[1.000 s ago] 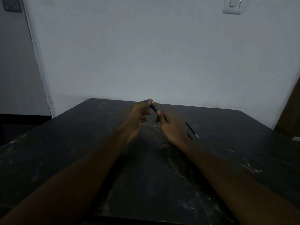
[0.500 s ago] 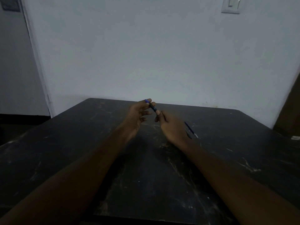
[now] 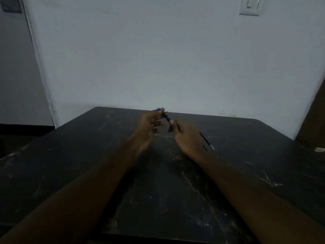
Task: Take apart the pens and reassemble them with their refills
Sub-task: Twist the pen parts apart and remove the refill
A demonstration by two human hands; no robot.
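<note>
A dark pen [image 3: 165, 116] with a blue end is held above the far middle of the black marbled table [image 3: 158, 199]. My left hand [image 3: 149, 127] pinches its upper, blue end between thumb and fingertips, the other fingers spread. My right hand [image 3: 187, 138] grips the lower end, which is hidden in the fist. A thin blue refill [image 3: 206, 140] with a pale tip lies on the table just right of my right hand, partly hidden behind it.
The table's far edge runs close to a pale wall [image 3: 175, 59]. A small white object [image 3: 319, 149] lies at the table's right edge. A light switch [image 3: 249, 6] is high on the wall. Dark floor lies to the left.
Both hands have kept their hold on the pen in almost the same place; only a slight shift of the fingers shows.
</note>
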